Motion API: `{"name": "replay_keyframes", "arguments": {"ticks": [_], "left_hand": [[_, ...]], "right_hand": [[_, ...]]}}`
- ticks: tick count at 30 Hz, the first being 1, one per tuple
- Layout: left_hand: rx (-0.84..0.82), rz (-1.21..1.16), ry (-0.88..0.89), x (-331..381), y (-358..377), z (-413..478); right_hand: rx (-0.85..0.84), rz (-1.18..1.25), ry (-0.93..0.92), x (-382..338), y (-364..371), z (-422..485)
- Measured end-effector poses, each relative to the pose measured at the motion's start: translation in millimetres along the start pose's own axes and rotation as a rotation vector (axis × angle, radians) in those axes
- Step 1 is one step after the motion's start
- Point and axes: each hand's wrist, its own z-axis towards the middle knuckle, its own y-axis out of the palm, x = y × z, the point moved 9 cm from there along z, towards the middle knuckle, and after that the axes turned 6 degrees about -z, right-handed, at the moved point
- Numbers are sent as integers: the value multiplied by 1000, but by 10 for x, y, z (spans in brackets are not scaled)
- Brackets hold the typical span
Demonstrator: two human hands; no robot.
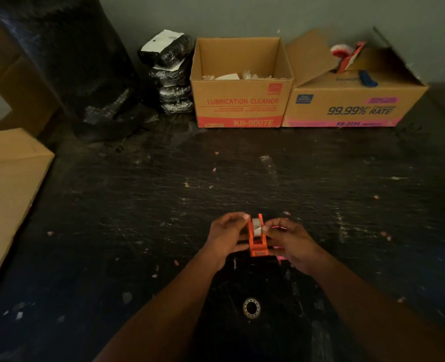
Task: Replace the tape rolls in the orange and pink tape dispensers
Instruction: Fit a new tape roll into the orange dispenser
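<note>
Both hands work the orange tape dispenser [258, 237] at table centre: left hand [226, 237] grips its side, right hand [292, 242] pinches the clear tape roll [256, 227] seated inside. Pink dispenser barely visible under right hand, likely still pending.

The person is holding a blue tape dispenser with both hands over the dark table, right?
Not quite: the dispenser is orange, not blue, as the head view shows. The left hand and right hand do hold it from either side over the dark table.
</note>
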Motion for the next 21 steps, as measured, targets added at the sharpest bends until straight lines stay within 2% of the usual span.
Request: {"name": "replay_keyframes", "arguments": {"ticks": [4,7,14,21], "left_hand": [[-21,1,-68,-51,-11,4],[-28,-21,-42,-57,-34,15],[39,-11,-18,-65,-95,114],[146,83,-30,-305,-140,326]], "right_hand": [[-16,-37,-56,-55,56,-11],[36,-109,-91,-85,22,2],[80,-129,-77,-113,42,-37],[202,-247,-16,174,-41,110]]}}
